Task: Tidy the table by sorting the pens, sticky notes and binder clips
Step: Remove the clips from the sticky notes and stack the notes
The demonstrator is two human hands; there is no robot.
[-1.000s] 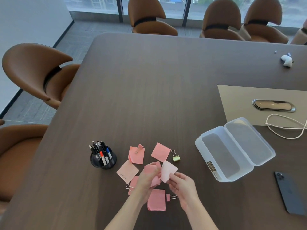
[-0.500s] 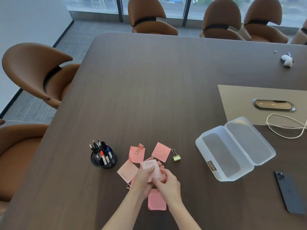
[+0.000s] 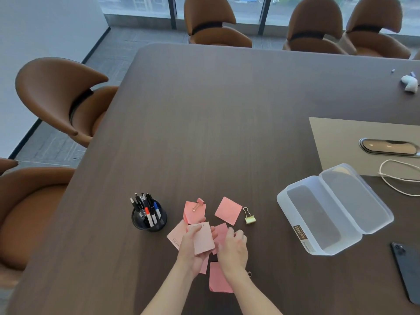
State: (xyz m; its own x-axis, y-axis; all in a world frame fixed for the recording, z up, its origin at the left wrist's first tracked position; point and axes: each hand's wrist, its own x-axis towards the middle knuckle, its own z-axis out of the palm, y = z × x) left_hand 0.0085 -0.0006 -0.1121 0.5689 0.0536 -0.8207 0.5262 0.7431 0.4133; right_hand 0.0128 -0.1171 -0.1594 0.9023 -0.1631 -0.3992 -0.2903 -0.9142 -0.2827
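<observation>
Under the right hand (image 3: 233,248), grip unreadable, a binder clip (image 3: 249,273) barely shows; left hand (image 3: 189,247) grips a note stack (image 3: 203,238).

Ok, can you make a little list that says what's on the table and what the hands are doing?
left hand: holds a pale pink note
right hand: over the notes, fingers curled; grip unclear
pens: upright in a black cup
loose notes: one at, one at
pink clip: on a note
gold clip: on the table, right of the notes
clear box: open, nothing inside
phone: right edge
</observation>
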